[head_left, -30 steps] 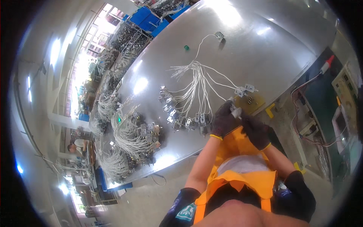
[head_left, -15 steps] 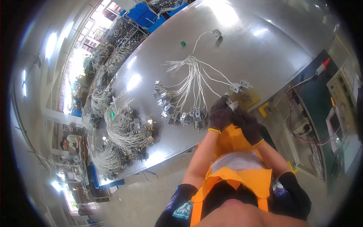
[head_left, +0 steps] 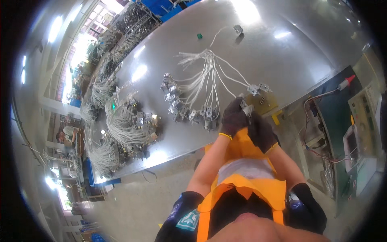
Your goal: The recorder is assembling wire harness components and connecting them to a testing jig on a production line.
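Both my hands wear dark gloves and meet at the table's near edge. My left hand (head_left: 235,117) is closed around a small silver metal part (head_left: 246,108) on a white wire. Fingers of my right hand (head_left: 261,134) curl against the same part from the right; their tips are partly hidden. Its wire belongs to a fanned bundle of white wires (head_left: 209,66) lying on the table. Similar metal parts (head_left: 171,99) form a curved row at the other wire ends, left of my hands. Just beyond my hands lies a yellowish plate (head_left: 264,104), with two more metal parts (head_left: 258,88) by its far edge.
The metal table (head_left: 282,56) carries a lone wired part (head_left: 238,29) and a small green piece (head_left: 199,36) farther off. Heaped wire bundles (head_left: 125,129) cover its left side. To the right stands a dark green bench (head_left: 322,117) with a red-tipped probe (head_left: 346,82). Another person (head_left: 69,134) is far left.
The whole view has shifted slightly. My right hand, smeared before, now shows sharply, close against the metal part. My left hand keeps its hold.
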Available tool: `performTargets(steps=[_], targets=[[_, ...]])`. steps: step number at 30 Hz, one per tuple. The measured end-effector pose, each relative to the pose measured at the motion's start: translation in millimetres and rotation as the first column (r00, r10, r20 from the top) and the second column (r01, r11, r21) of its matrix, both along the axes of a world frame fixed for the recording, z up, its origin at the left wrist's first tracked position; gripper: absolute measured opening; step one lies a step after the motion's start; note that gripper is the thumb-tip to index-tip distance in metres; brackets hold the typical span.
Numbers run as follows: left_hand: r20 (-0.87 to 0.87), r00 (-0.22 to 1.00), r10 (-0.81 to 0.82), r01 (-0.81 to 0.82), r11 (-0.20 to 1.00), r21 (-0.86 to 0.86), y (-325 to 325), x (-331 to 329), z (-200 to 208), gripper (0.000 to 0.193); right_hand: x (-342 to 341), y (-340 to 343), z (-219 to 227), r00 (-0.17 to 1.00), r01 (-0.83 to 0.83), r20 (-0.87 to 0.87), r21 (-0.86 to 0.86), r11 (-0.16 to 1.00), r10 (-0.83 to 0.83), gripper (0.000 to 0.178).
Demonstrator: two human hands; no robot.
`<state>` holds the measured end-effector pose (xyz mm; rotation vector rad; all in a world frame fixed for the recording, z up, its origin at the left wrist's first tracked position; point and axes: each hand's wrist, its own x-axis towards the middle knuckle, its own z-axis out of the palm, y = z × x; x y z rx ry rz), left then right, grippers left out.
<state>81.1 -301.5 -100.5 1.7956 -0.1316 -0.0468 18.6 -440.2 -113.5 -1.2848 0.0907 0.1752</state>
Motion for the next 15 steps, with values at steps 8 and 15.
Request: performTargets(steps=[8, 15], targets=[[0.257, 0.963, 0.08, -0.125, 0.978, 0.164, 13, -31, 39, 0.06, -18, 9, 15, 0.982, -0.183, -0.027, 0.064, 0.981, 0.185, 0.016], [0.156, 0.649, -0.744, 0.022, 0.223, 0.975, 117, -38, 71, 0.066, 36, 1, 21, 0.844, 0.1, 0.515, -0.426, 0.899, 0.15, 0.03]])
